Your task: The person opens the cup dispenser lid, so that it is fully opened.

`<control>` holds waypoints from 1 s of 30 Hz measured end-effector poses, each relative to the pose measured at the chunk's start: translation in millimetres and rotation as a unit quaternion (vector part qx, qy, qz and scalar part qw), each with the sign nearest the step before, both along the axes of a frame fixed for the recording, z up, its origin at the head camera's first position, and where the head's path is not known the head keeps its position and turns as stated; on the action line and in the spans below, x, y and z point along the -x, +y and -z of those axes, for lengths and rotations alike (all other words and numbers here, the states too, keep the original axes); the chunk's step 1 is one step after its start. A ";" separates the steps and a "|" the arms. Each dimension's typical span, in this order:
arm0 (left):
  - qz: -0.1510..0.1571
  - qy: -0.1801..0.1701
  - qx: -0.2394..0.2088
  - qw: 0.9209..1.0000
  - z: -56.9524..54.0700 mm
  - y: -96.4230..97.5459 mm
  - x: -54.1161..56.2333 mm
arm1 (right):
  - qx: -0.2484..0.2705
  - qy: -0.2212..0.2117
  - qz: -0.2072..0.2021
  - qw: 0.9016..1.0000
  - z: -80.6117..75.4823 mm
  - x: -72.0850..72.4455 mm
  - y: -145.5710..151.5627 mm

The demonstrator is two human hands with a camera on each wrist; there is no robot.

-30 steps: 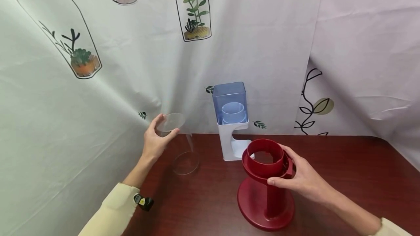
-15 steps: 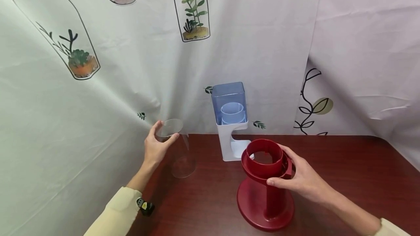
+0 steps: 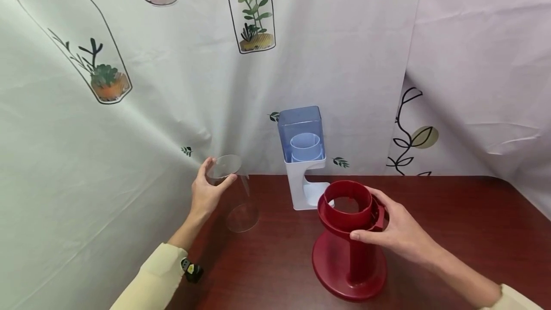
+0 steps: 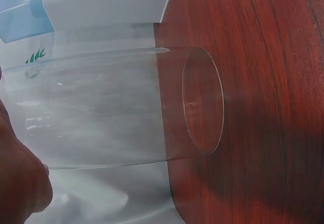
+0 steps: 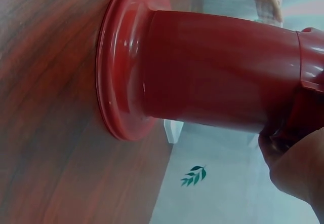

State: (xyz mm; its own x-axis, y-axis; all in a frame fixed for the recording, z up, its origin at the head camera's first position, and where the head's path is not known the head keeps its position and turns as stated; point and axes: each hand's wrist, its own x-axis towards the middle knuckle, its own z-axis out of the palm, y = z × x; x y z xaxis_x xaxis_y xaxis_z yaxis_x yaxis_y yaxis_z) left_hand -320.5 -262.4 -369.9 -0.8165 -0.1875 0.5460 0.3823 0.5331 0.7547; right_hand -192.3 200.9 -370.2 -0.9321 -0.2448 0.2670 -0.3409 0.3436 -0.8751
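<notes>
1. Two things are in hand: a clear cylinder (image 3: 234, 193) and a red pedestal (image 3: 350, 240). Taking twelve o'clock as straight away from the wearer, the cylinder is at about ten o'clock from the pedestal and well apart from it.
2. The left hand (image 3: 205, 193) pinches the cylinder near its upper rim, thumb on one side and fingers on the other. The cylinder stands roughly upright, slightly tilted in the head view; one cannot tell whether its lower rim touches the tabletop (image 3: 267, 262).
3. The right hand (image 3: 398, 233) grips the pedestal's collar from about three o'clock, its thumb toward the near side and its fingers partly hidden behind. The pedestal is upright, its disc base on the dark red-brown wood-grain tabletop, a round ring at its top.
4. A white stand (image 3: 297, 188) with a translucent blue box (image 3: 300, 121) on top is at eleven o'clock from the pedestal and two o'clock from the cylinder. A round blue piece (image 3: 305, 147) shows inside the box; the pedestal hides part of the stand's foot.
5. Pale yellow sleeves (image 3: 150, 276) cover both arms; a black device (image 3: 193, 271) sits at the left cuff.
6. Toward twelve hangs a creased whitish sheet (image 3: 344, 61) printed with bottled plants and leaves.
</notes>
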 end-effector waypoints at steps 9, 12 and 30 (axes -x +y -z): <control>0.001 0.000 0.013 1.000 -0.5 -0.9 0.8 | -0.042 0.034 0.043 0.998 -1.5 3.4 3.9; 0.000 0.003 0.016 1.000 -0.3 -1.0 0.8 | -0.046 0.035 0.051 0.997 -2.9 6.2 6.8; 0.001 0.000 0.022 1.000 -0.8 -1.1 -1.1 | -0.074 0.039 0.097 0.992 -7.1 46.4 30.1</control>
